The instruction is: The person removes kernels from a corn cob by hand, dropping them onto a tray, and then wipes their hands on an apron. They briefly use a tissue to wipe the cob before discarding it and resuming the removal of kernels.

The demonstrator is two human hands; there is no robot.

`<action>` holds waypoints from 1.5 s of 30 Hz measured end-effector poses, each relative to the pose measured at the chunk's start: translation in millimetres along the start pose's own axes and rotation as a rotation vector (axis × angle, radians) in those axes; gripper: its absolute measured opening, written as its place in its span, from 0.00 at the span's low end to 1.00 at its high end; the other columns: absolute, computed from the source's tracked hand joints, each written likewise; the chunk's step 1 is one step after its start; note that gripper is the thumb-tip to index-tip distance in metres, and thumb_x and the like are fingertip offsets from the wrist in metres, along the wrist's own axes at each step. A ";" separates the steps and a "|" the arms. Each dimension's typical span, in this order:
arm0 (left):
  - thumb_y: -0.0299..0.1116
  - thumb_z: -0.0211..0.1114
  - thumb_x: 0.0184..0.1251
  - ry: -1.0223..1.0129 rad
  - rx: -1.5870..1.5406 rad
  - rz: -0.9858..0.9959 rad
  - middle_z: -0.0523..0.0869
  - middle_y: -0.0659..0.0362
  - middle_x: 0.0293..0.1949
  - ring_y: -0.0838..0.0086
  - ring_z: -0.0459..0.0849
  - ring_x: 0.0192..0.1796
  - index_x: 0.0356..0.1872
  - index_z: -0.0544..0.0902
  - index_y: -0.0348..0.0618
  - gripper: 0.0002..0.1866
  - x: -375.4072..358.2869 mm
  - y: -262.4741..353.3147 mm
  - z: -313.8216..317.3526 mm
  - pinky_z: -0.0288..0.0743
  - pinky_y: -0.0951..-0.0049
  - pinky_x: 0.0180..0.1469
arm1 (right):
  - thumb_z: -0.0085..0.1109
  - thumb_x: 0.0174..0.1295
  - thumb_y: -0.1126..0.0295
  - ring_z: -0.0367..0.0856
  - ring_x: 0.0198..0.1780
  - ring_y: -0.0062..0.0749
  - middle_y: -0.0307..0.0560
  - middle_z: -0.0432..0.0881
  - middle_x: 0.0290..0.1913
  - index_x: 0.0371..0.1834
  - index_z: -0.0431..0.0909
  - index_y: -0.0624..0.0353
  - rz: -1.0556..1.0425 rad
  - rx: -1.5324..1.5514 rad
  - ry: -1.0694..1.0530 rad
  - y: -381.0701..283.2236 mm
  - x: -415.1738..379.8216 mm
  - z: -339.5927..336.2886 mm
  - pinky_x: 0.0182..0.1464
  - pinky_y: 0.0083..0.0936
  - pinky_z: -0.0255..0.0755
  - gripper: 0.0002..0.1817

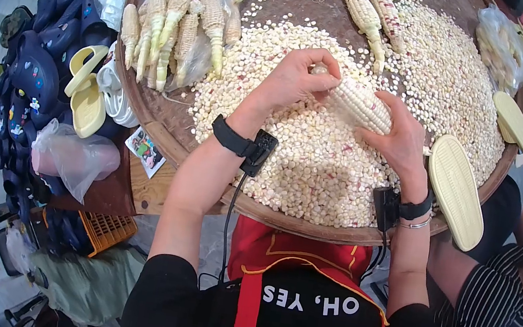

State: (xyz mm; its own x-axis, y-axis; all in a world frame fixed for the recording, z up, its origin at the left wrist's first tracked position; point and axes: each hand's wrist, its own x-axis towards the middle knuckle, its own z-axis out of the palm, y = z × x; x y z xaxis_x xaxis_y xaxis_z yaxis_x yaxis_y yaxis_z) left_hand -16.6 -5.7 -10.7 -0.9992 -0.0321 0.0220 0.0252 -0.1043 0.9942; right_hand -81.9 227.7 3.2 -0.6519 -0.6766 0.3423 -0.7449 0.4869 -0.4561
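Observation:
An ear of pale corn point(361, 105) with a few reddish kernels is held over a heap of loose kernels point(316, 165). My right hand point(401, 134) wraps its lower right end, thumb on one side and fingers on the other. At the upper left end, the curled fingers and thumb of my left hand point(306, 78) are pinched against the ear; whether kernels are between the fingertips is hidden. Both wrists wear black straps with small boxes and cables. The heap lies on a round, rimmed brown tray point(165, 122).
Stripped cobs point(177, 13) lie on a plastic bag at the tray's upper left. More ears point(362, 14) are at the far side. Yellow slippers point(455, 191) lean on the right rim. Dark blue clogs point(32, 76) hang at left. Another person's striped sleeve point(492, 303) is at right.

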 end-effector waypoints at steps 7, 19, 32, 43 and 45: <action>0.27 0.62 0.64 -0.014 -0.116 -0.063 0.82 0.60 0.33 0.78 0.83 0.30 0.38 0.80 0.38 0.05 -1.6 2.2 -4.7 0.82 0.75 0.34 | 0.74 0.41 0.60 0.84 0.44 0.40 0.46 0.84 0.46 0.53 0.78 0.52 0.090 0.132 -0.057 1.3 0.5 -3.4 0.44 0.31 0.76 0.31; 0.27 0.65 0.61 -0.059 0.008 -0.014 0.83 0.60 0.34 0.80 0.83 0.31 0.43 0.79 0.39 0.10 -2.8 8.3 -0.5 0.80 0.79 0.35 | 0.73 0.43 0.59 0.83 0.40 0.41 0.44 0.81 0.44 0.54 0.77 0.51 0.059 0.146 -0.049 0.7 1.6 -7.4 0.41 0.31 0.76 0.31; 0.27 0.66 0.60 -0.036 -0.090 -0.023 0.82 0.61 0.31 0.80 0.80 0.28 0.43 0.79 0.37 0.11 1.0 -5.0 -1.3 0.78 0.79 0.33 | 0.75 0.39 0.61 0.83 0.38 0.39 0.43 0.81 0.39 0.51 0.79 0.51 0.083 0.106 -0.008 -0.8 1.3 0.4 0.39 0.31 0.76 0.30; 0.29 0.66 0.62 -0.098 -0.197 -0.073 0.82 0.59 0.32 0.79 0.82 0.30 0.44 0.80 0.36 0.12 -3.0 5.2 -2.8 0.80 0.78 0.35 | 0.76 0.40 0.62 0.83 0.42 0.38 0.47 0.82 0.42 0.53 0.79 0.56 0.122 0.211 -0.061 3.4 1.0 -4.1 0.44 0.30 0.75 0.32; 0.29 0.66 0.62 -0.094 -0.236 -0.079 0.83 0.59 0.32 0.79 0.82 0.30 0.45 0.80 0.36 0.12 -1.7 5.7 -2.6 0.80 0.78 0.36 | 0.75 0.40 0.62 0.83 0.41 0.38 0.45 0.82 0.41 0.52 0.79 0.55 0.103 0.191 -0.043 4.0 0.7 -4.0 0.43 0.29 0.75 0.31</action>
State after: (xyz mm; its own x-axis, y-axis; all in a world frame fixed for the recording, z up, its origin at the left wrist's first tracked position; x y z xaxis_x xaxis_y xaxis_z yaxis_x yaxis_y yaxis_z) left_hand -14.6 -8.8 -5.3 -0.9965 0.0767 -0.0340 -0.0577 -0.3325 0.9413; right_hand -85.9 231.3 4.9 -0.7135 -0.6538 0.2520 -0.6315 0.4442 -0.6355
